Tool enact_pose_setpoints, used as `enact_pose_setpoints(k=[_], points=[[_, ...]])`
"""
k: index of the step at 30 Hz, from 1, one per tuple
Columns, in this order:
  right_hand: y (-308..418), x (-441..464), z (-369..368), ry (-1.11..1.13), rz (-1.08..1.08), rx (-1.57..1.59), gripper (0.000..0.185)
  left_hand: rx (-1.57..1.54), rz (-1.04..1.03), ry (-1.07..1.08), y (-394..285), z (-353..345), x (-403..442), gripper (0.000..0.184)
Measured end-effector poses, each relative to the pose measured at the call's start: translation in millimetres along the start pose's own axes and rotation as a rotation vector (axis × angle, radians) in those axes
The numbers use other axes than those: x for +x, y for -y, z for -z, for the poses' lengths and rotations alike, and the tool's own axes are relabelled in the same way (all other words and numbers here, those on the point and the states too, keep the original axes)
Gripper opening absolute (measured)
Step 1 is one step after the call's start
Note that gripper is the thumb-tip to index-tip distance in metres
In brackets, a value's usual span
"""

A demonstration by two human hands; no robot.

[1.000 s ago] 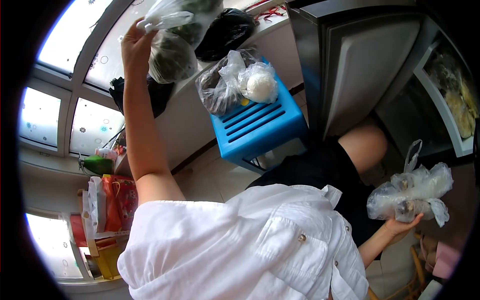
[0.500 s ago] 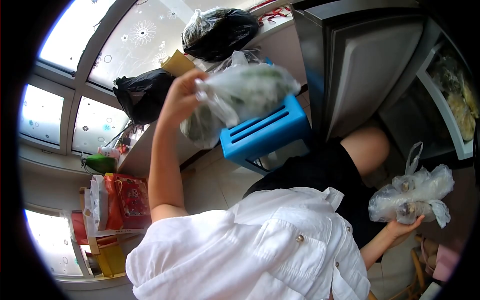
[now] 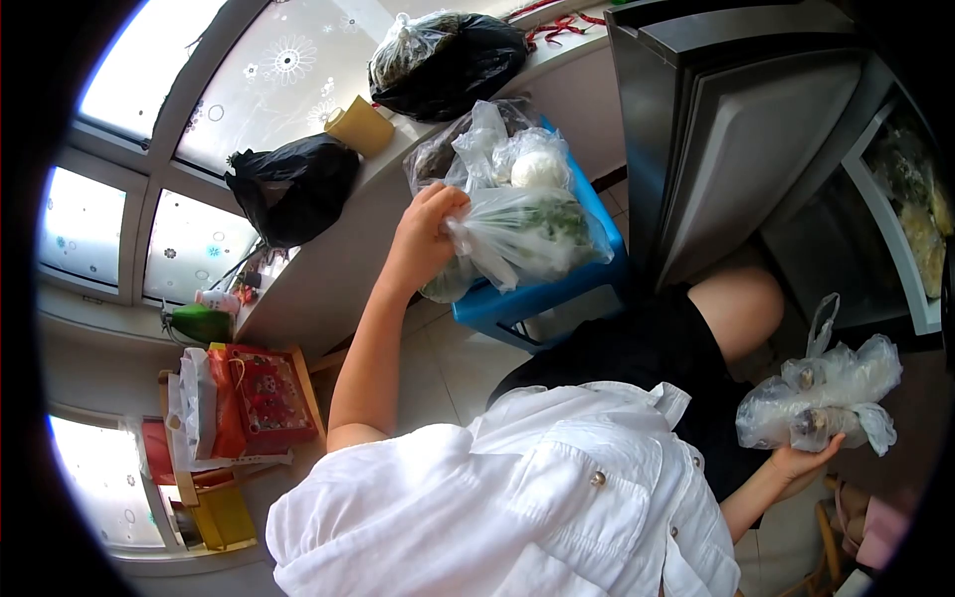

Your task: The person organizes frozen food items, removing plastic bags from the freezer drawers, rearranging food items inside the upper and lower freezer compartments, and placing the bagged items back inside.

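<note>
My left hand (image 3: 430, 234) is closed around the gathered neck of a clear plastic bag of leafy greens (image 3: 542, 234), at the near side of a blue plastic stool (image 3: 597, 284). Behind it on the stool lie a bag with a round white item (image 3: 539, 167) and a darker-looking bag (image 3: 438, 154). At the right, my right hand (image 3: 804, 460) grips a bundle of clear plastic bags (image 3: 821, 388) from below. Some brownish lumps show through the plastic, too blurred to name.
An open fridge door (image 3: 736, 149) stands right of the stool, with a drawer of bagged food (image 3: 910, 199) beyond. The windowsill holds black bags (image 3: 453, 75) and a yellow roll (image 3: 359, 127). Gift bags (image 3: 264, 393) stand at the left.
My left hand has brought the bag of greens down and to the right, onto or just over the stool, uncovering the white item behind. My right hand has stayed nearly still.
</note>
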State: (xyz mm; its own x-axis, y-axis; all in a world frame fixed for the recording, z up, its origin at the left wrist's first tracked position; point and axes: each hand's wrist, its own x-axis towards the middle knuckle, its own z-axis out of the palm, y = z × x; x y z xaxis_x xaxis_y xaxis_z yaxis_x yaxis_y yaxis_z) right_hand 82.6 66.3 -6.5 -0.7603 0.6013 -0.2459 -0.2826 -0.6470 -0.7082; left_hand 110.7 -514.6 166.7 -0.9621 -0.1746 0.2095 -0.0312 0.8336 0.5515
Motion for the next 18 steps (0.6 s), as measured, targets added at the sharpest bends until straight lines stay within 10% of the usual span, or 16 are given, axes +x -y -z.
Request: enact_pose_setpoints(k=[6,10,13,18], points=[[-2,4,9,-0.001,-0.049,0.028,0.069,0.109,0.243,0.573,-21,37,4,0.072],[-3,-3,7,-0.011,-0.073,0.061,0.067,-0.016,0.056,0.700,0,65,39,0.102],[-11,-3,13,-0.043,-0.051,0.134,0.066,-0.031,0.213,0.415,-7,46,79,0.072],[-4,-25,-16,0.057,-0.095,0.199,0.063,0.468,0.027,0.394,14,-41,131,0.077]])
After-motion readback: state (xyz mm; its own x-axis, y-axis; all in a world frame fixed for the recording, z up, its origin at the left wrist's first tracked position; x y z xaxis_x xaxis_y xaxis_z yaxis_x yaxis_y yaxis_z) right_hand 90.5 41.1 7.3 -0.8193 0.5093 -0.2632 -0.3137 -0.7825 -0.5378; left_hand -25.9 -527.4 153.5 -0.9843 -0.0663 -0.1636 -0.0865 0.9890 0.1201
